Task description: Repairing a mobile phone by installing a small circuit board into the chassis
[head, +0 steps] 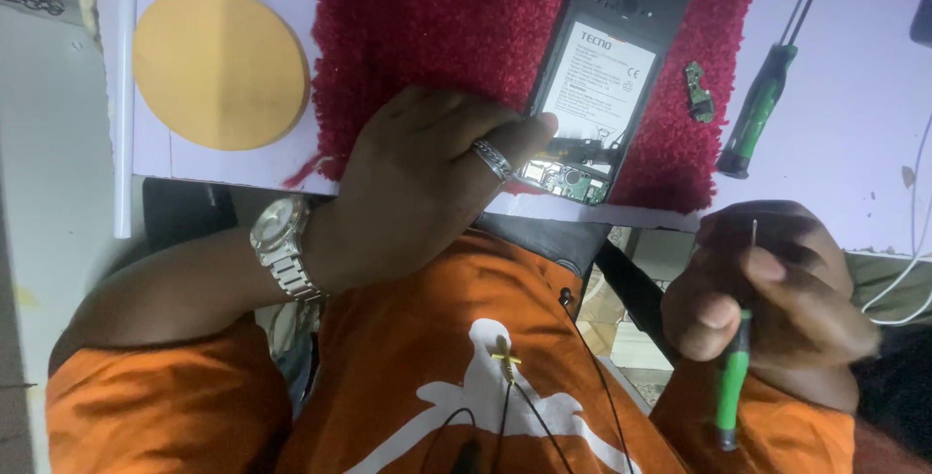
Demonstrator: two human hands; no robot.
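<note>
White table (pixel 845 144), red mat (pixel 408 28) | left hand (pixel 417 183) pins open phone (pixel 607 76) (fragile; hold edges) | right hand (pixel 767 290) clamped on screwdriver (pixel 730 387)

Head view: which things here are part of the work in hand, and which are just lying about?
In use:
- opened phone, steadied by the left hand
- green screwdriver, held in the right hand
- red mat under the phone

Lying about:
- second green screwdriver
- small circuit part
- yellow disc
- white cable
</note>
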